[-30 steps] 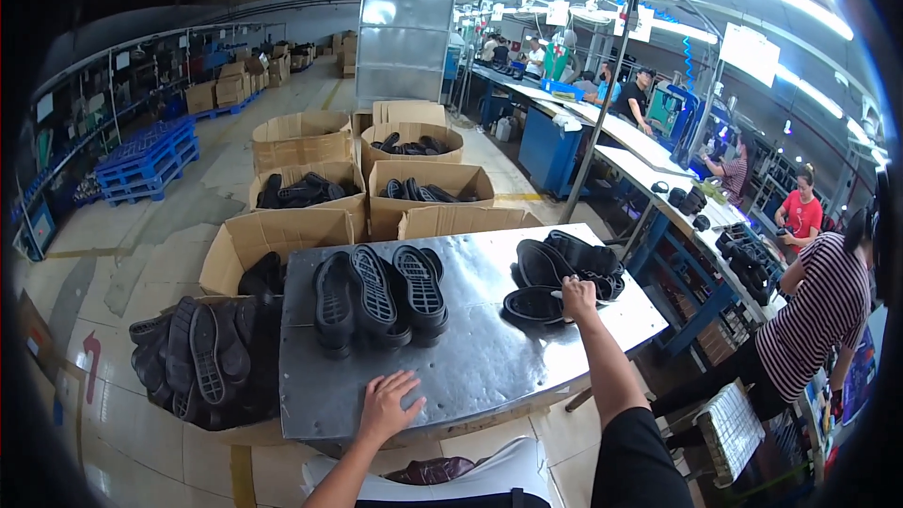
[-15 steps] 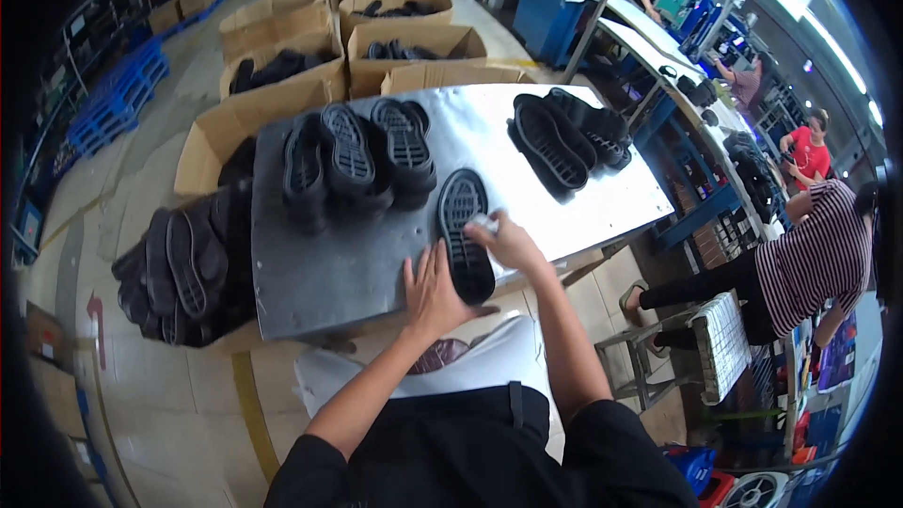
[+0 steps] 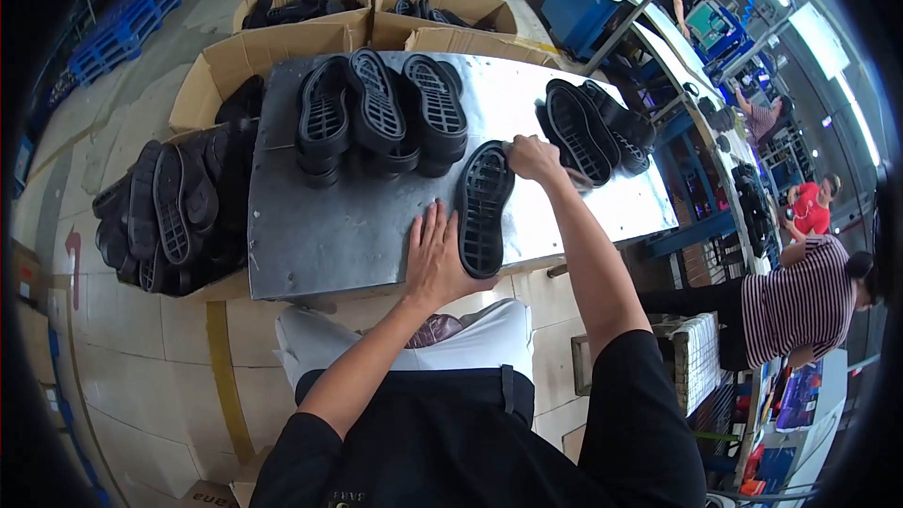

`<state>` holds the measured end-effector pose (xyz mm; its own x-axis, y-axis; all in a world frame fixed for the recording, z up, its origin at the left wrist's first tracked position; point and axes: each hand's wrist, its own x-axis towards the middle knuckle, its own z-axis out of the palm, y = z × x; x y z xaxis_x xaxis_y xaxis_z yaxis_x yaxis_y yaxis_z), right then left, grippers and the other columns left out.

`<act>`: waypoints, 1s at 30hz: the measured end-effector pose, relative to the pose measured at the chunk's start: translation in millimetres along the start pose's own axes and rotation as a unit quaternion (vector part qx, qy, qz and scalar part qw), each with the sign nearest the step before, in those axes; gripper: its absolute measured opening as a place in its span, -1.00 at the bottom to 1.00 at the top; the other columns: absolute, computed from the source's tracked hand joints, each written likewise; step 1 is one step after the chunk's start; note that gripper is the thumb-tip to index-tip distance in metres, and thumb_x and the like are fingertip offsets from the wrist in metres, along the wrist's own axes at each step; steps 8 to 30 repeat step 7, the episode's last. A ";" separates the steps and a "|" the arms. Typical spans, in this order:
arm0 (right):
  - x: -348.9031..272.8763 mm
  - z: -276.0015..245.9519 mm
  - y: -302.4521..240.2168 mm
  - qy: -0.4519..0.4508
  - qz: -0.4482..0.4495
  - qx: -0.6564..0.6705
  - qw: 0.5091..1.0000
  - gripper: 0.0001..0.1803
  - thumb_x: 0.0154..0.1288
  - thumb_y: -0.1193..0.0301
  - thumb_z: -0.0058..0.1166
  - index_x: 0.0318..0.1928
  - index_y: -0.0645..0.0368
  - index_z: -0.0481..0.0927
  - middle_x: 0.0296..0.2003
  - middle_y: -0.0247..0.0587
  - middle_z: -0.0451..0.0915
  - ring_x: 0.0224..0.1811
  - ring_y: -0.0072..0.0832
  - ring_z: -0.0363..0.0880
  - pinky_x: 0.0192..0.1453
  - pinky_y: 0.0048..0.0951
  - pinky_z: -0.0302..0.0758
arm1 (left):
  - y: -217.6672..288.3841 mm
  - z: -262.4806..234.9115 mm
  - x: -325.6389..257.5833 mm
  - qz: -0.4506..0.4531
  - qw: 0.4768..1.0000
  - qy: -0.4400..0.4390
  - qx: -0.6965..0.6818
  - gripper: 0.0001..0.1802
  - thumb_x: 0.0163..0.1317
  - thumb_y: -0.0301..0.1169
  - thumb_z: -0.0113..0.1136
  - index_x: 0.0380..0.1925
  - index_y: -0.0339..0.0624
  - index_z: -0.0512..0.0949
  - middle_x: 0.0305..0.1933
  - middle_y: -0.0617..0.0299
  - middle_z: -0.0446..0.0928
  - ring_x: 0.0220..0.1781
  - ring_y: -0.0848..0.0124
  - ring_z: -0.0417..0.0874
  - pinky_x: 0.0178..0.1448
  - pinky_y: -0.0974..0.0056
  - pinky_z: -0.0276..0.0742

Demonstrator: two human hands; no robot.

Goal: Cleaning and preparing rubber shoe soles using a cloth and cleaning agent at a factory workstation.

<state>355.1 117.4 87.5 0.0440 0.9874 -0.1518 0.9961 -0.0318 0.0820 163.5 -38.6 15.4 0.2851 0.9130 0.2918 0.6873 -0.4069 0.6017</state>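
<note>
A single black shoe sole (image 3: 483, 209) lies tread-up near the front edge of a metal table (image 3: 329, 226). My left hand (image 3: 435, 261) lies flat beside its near end, fingers spread, touching its side. My right hand (image 3: 532, 158) is closed on the sole's far end. Behind it stand three stacks of black soles (image 3: 378, 113). To the right of my right hand lies another pile of soles (image 3: 591, 128).
Left of the table sits a box crammed with black soles (image 3: 169, 212). Cardboard boxes with more soles (image 3: 299, 7) stand behind the table. To the right, other people (image 3: 800, 296) work along a line of benches. Blue pallets (image 3: 118, 28) lie at far left.
My right hand took one sole from the right pile and brought it to the table's front; it now holds the sole's far end. My left hand moved beside it.
</note>
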 end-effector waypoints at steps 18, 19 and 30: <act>14.0 0.2 -15.0 0.006 -0.043 -0.103 0.994 -0.69 0.17 0.28 -0.05 -0.27 0.17 0.69 -0.29 0.03 0.67 -0.17 -0.13 0.67 -0.08 -0.21 0.52 | -3.8 -1.3 -0.8 0.001 1.000 -0.008 -0.002 0.29 -0.30 0.33 0.32 0.23 -0.54 0.17 0.38 -0.33 0.06 0.48 -0.06 -0.02 0.51 -0.03 -0.33; 14.0 0.2 -15.0 0.006 -0.043 -0.103 0.994 -0.69 0.17 0.28 -0.05 -0.27 0.17 0.69 -0.29 0.03 0.67 -0.17 -0.13 0.67 -0.08 -0.21 0.52 | -3.8 -1.3 -0.8 0.001 1.000 -0.008 -0.002 0.29 -0.30 0.33 0.32 0.23 -0.54 0.17 0.38 -0.33 0.06 0.48 -0.06 -0.02 0.51 -0.03 -0.33; 14.0 0.2 -15.0 0.006 -0.043 -0.103 0.994 -0.69 0.17 0.28 -0.05 -0.27 0.17 0.69 -0.29 0.03 0.67 -0.17 -0.13 0.67 -0.08 -0.21 0.52 | -3.8 -1.3 -0.8 0.001 1.000 -0.008 -0.002 0.29 -0.30 0.33 0.32 0.23 -0.54 0.17 0.38 -0.33 0.06 0.48 -0.06 -0.02 0.51 -0.03 -0.33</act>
